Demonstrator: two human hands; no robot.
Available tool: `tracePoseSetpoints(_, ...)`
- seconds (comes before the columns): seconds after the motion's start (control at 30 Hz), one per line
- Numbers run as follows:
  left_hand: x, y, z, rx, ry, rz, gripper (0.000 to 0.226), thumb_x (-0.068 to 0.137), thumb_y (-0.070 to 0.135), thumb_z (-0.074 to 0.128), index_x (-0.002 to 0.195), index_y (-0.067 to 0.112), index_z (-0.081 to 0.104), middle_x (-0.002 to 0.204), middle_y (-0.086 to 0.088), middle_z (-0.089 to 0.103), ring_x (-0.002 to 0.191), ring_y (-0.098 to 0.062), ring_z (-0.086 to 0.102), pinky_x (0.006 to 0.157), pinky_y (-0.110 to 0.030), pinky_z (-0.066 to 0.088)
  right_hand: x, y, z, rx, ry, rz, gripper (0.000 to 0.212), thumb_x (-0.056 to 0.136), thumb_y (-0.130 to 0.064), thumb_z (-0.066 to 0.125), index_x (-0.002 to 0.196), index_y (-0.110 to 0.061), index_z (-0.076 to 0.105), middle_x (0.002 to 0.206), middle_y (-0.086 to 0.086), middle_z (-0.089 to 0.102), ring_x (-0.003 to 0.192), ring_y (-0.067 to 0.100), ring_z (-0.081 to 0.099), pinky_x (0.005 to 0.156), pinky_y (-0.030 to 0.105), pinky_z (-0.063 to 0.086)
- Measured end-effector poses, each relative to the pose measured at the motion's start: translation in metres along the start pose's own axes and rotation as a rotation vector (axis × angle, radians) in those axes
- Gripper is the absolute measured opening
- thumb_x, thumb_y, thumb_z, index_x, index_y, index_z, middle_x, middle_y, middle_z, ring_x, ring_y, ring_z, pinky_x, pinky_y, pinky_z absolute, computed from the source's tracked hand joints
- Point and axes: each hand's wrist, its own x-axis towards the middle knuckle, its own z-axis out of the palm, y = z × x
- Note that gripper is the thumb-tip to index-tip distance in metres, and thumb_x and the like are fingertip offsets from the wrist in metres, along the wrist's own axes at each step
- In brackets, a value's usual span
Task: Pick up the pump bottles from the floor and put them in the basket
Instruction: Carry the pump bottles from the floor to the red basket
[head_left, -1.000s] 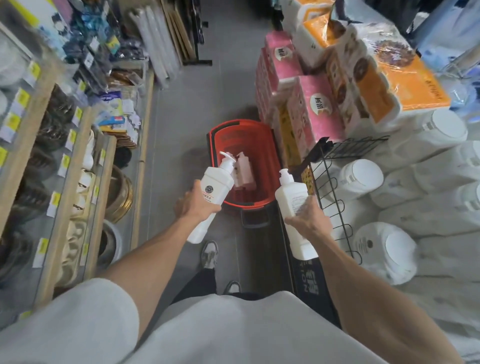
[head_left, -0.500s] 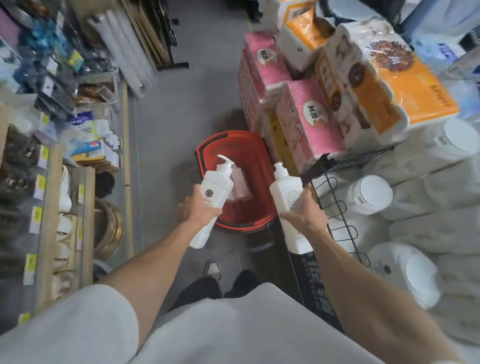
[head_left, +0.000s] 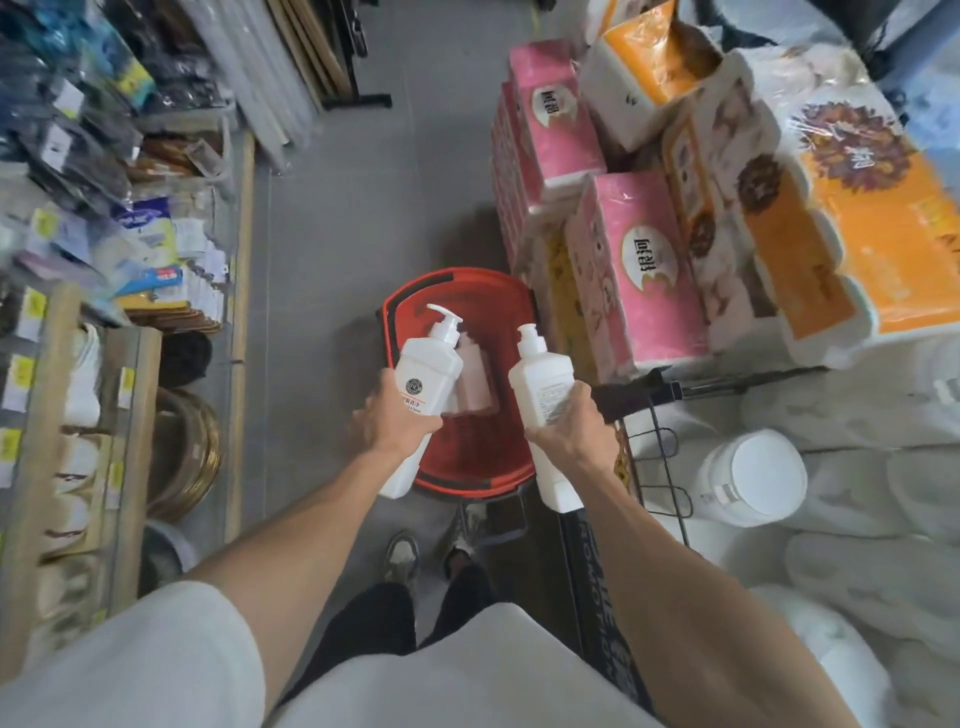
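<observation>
Basket: red basket on the grey floor, just ahead of the person's shoes.
Left hand: the left hand is wrapped round the middle of a white pump bottle. It holds the bottle up over the left side of the basket, with the pump end pointing away.
Right hand: the right hand grips a second white bottle over the right side of the basket (its top may be a pushed-down pump, hard to tell).
Inside the basket: a pink bottle lies at the bottom, partly hidden behind the white pump bottle.
Beside the basket: pink and orange tissue packs are piled just to its right.
Done so far: both white bottles are up off the floor, and the pink one is already in.
Left to do: I think both bottles must go down into the basket and be let go. No more bottles show on the floor near the basket (the arms hide some of it).
</observation>
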Motion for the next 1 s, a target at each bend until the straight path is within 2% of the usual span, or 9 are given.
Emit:
tracePoseSetpoints(0.1,0.024,0.011,0.018,-0.015,0.038,-0.017,0.071,0.064,0.043,0.083,0.115,0.022,0.037,0.116,-0.006,0.063,0.101,-0.038,0.061,0.077,-0.040,0.040,0.033,-0.001,0.009,-0.003,0.003,-0.010,0.075,0.065,-0.044,0.083,0.117,-0.024,0.033,0.110,0.000,0.058,0.092,0.027,0.064,0.077,0.042,0.053)
tracePoseSetpoints(0.27,0.068,0.025,0.045,-0.044,0.065,-0.053,0.071,0.067,0.041,0.081,0.122,0.021,0.039,0.122,-0.006,0.061,0.107,-0.038,0.059,0.086,-0.043,0.043,0.085,-0.004,0.030,-0.016,-0.001,-0.022,0.079,0.067,-0.046,0.084,0.123,-0.024,0.033,0.114,-0.001,0.058,0.096,0.027,0.065,0.078,0.044,0.051)
tracePoseSetpoints(0.4,0.106,0.026,0.064,-0.066,0.052,-0.057,0.074,0.067,0.043,0.082,0.124,0.022,0.039,0.121,-0.004,0.062,0.105,-0.035,0.060,0.089,-0.043,0.048,0.122,-0.010,0.052,-0.015,-0.003,-0.039,0.072,0.065,-0.044,0.083,0.113,-0.027,0.033,0.109,-0.002,0.058,0.091,0.026,0.066,0.078,0.045,0.056)
tracePoseSetpoints(0.6,0.163,0.014,0.094,-0.049,0.033,-0.089,0.070,0.068,0.041,0.081,0.121,0.022,0.039,0.115,-0.003,0.063,0.100,-0.035,0.061,0.076,-0.036,0.039,0.169,-0.022,0.093,0.013,0.012,-0.013,0.074,0.066,-0.047,0.081,0.118,-0.028,0.031,0.111,-0.003,0.056,0.093,0.025,0.065,0.080,0.049,0.057)
tracePoseSetpoints(0.7,0.193,0.006,0.114,-0.072,0.024,-0.112,0.071,0.067,0.041,0.081,0.122,0.023,0.040,0.111,-0.002,0.063,0.096,-0.033,0.061,0.075,-0.035,0.042,0.193,-0.025,0.117,0.023,0.022,0.020,0.076,0.068,-0.046,0.081,0.122,-0.026,0.032,0.113,-0.003,0.056,0.094,0.025,0.065,0.078,0.044,0.055)
tracePoseSetpoints(0.83,0.228,-0.005,0.141,-0.126,0.024,-0.135,0.069,0.066,0.042,0.083,0.117,0.024,0.041,0.104,0.000,0.062,0.083,-0.028,0.057,0.073,-0.036,0.046,0.222,-0.025,0.149,0.031,0.025,0.050,0.077,0.071,-0.042,0.080,0.129,-0.023,0.033,0.116,-0.002,0.057,0.097,0.026,0.065,0.074,0.039,0.044)
tracePoseSetpoints(0.9,0.248,-0.012,0.157,-0.136,0.026,-0.138,0.069,0.065,0.043,0.083,0.115,0.025,0.039,0.101,0.001,0.061,0.083,-0.028,0.057,0.075,-0.037,0.049,0.239,-0.025,0.168,0.025,0.024,0.062,0.078,0.071,-0.042,0.080,0.130,-0.024,0.033,0.117,-0.002,0.058,0.098,0.027,0.065,0.077,0.041,0.047)
tracePoseSetpoints(1.0,0.273,-0.020,0.177,-0.145,0.004,-0.142,0.070,0.064,0.044,0.082,0.116,0.027,0.040,0.097,0.006,0.059,0.080,-0.023,0.055,0.070,-0.034,0.042,0.261,-0.025,0.193,0.031,0.015,0.079,0.079,0.070,-0.043,0.079,0.131,-0.024,0.033,0.120,-0.001,0.059,0.100,0.028,0.065,0.082,0.044,0.049)
